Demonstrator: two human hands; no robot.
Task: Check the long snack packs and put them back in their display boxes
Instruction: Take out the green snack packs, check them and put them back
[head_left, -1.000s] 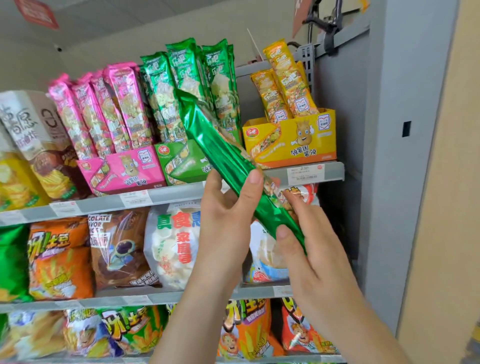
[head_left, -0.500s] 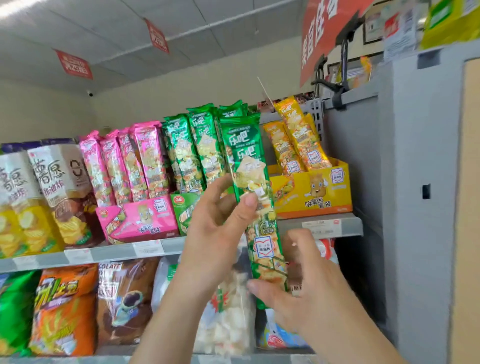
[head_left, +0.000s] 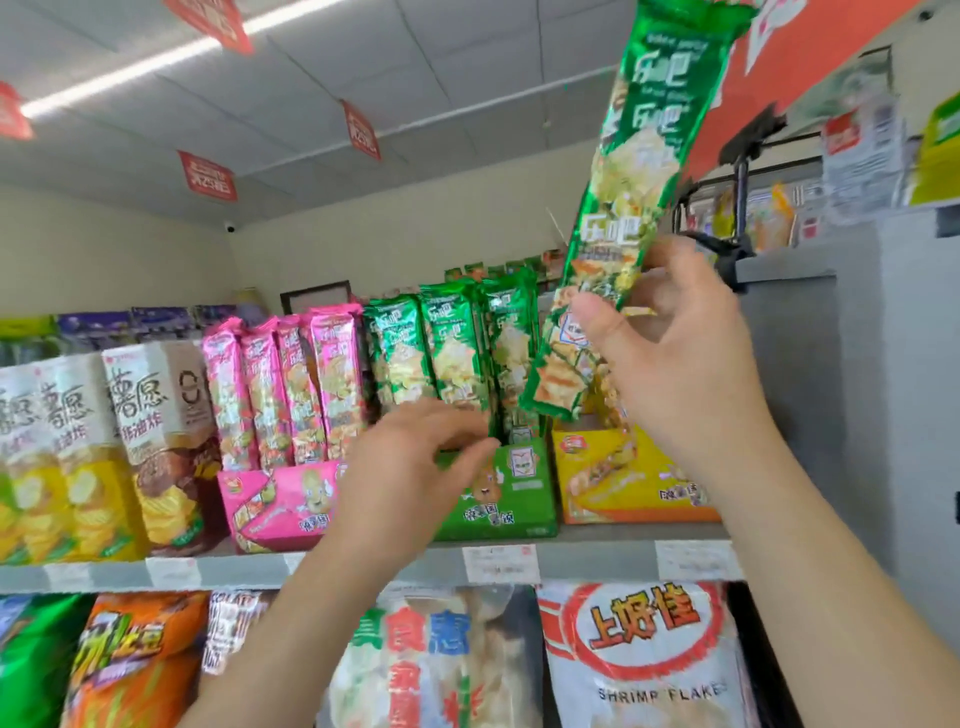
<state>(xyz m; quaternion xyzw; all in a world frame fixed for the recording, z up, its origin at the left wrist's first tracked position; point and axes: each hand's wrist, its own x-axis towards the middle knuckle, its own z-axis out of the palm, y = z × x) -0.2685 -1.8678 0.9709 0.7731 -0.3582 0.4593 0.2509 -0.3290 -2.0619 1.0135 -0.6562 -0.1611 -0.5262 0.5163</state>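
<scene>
Pack (head_left: 641, 156) higher now, pinched in right hand (head_left: 680, 374); left hand (head_left: 410, 467) slack at green box (head_left: 517, 499)

We are in a small shop, facing a grey metal shelf (head_left: 592, 561) with paper price tags (head_left: 501, 564) along its front edge. Rows of long snack packs (head_left: 400, 353) stand in pink, green and yellow display boxes (head_left: 275, 499). Large snack bags (head_left: 644, 654) fill the level below. Red promotional signs (head_left: 208, 176) hang from the tiled ceiling (head_left: 467, 52) beside a strip light (head_left: 130, 67).
</scene>
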